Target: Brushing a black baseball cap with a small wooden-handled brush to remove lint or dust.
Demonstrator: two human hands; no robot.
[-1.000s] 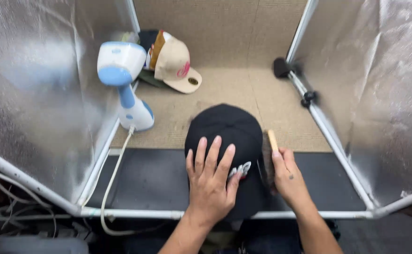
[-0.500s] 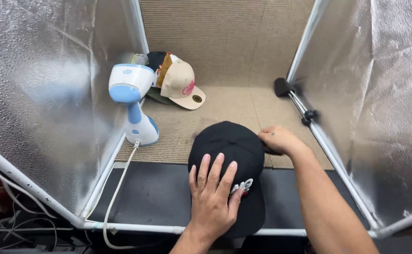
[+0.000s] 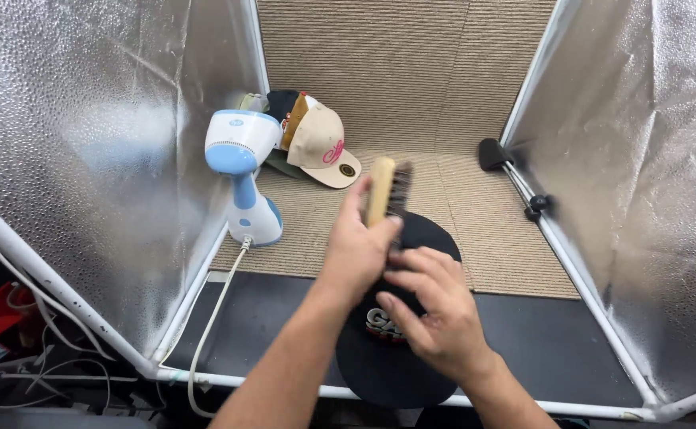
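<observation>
At the far left, a tangle of white cables [image 3: 38,373] is seen outside the silvery foil wall [image 3: 85,151], only partly made out. A white and blue handheld steamer [image 3: 240,171] is stood upright on the beige carpet [image 3: 443,95], its cord [image 3: 209,334] trailed over the frame rail and cut off below. Behind it a pile of caps [image 3: 320,143] is stacked, the lower ones largely hidden by the tan one on top. A wooden brush [image 3: 383,191] is now gripped in the left hand [image 3: 360,250] and held upright above the black cap [image 3: 399,361]; half a second ago that hand was pressed flat on the cap with fingers spread. The right hand [image 3: 435,306], earlier at the crown's far side, is now brought over the cap's front with fingers loosely curled; whether the cap is touched or gripped by it cannot be told. The black cap is laid on the dark surface [image 3: 554,349] at the enclosure's front edge, its crown mostly covered by both hands and its front emblem partly hidden. At the right, a black clamp [image 3: 492,153] is fixed to the frame pole beside the right foil wall [image 3: 658,183].
</observation>
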